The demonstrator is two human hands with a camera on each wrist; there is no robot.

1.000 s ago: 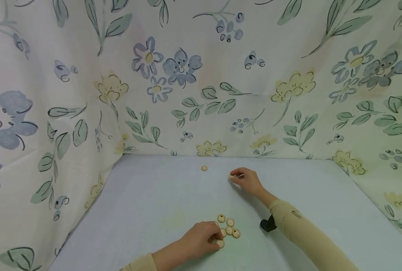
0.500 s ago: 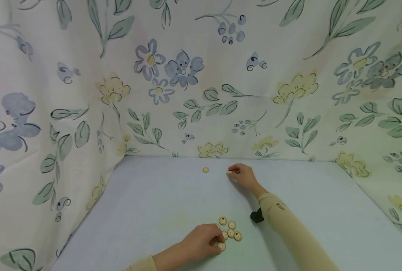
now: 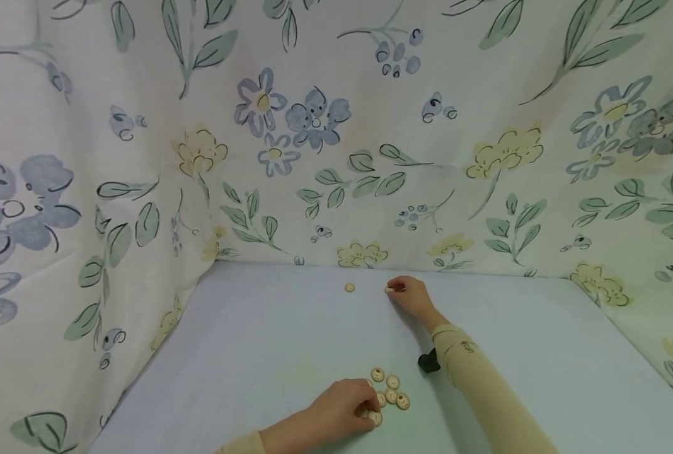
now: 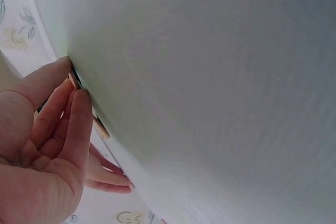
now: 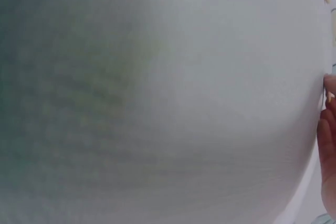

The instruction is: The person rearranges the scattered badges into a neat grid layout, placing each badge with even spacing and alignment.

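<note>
My left hand (image 3: 343, 405) is low over the near middle of the white table, its thumb and fingertips pinching a small round wooden disc (image 3: 375, 419) with dark markings. In the left wrist view, the edge of that disc (image 4: 74, 80) shows between thumb and finger, right at the tabletop. Several similar wooden discs (image 3: 392, 382) lie in a loose cluster just beyond these fingers; one is partly hidden by them. Farther back, my right hand (image 3: 414, 296) pinches another wooden disc (image 3: 389, 289) close over the table. To its left lies a lone disc (image 3: 350, 287).
The white tabletop (image 3: 268, 340) ends at a hanging floral cloth (image 3: 336, 208), which also rises along the left and right sides. A black strap piece (image 3: 429, 362) sticks out from the right forearm's sleeve (image 3: 472, 372).
The right hand has moved slightly farther back with its disc, toward the row of the lone disc. My left hand keeps its place by the cluster; the head view has shifted a little.
</note>
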